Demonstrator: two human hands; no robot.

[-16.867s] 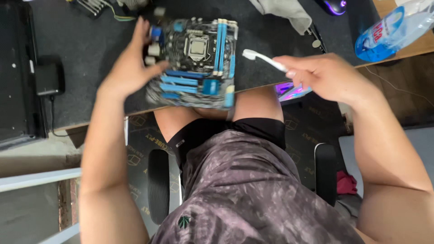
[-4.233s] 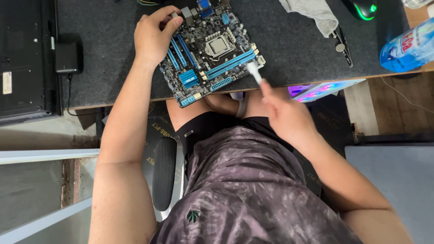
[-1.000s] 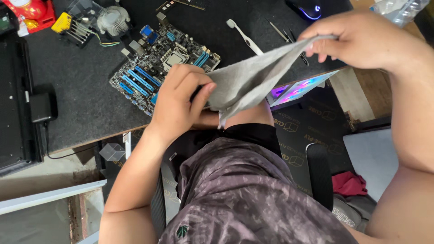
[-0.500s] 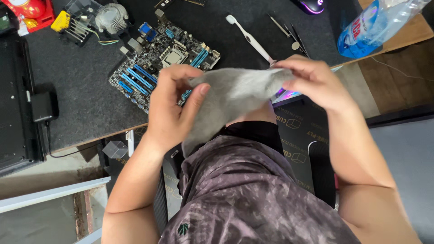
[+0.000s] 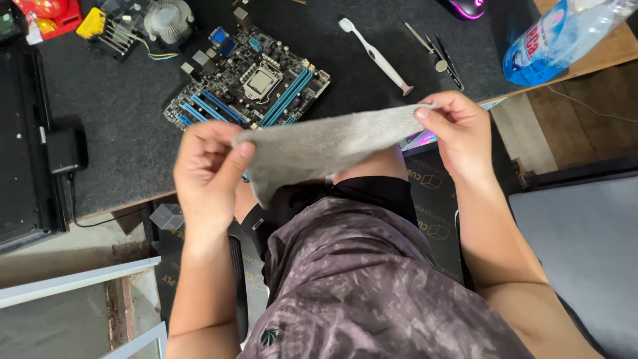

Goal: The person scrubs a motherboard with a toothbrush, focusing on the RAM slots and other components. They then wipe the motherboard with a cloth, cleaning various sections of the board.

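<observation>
A grey cloth [image 5: 325, 146] is stretched between my two hands above my lap, in front of the desk edge. My left hand [image 5: 209, 166] pinches its left end and my right hand [image 5: 455, 126] pinches its right end. Behind the cloth, a computer motherboard [image 5: 249, 83] with blue slots and a bare processor socket lies flat on the black desk mat [image 5: 126, 119]. A white toothbrush [image 5: 375, 56] lies on the mat to the right of the board, bristles at the far end.
A cooler fan with wires [image 5: 166, 20] and a yellow part sit at the back left. Tweezers and a small tool [image 5: 435, 50] lie beside the toothbrush. A plastic water bottle [image 5: 565, 33] lies at the right, a lit mouse [image 5: 465, 6] behind. A black case [image 5: 26, 153] stands left.
My hands have drawn the cloth out flatter and wider. The right hand has moved further right, the left hand has shifted left. The motherboard and toothbrush lie where they were.
</observation>
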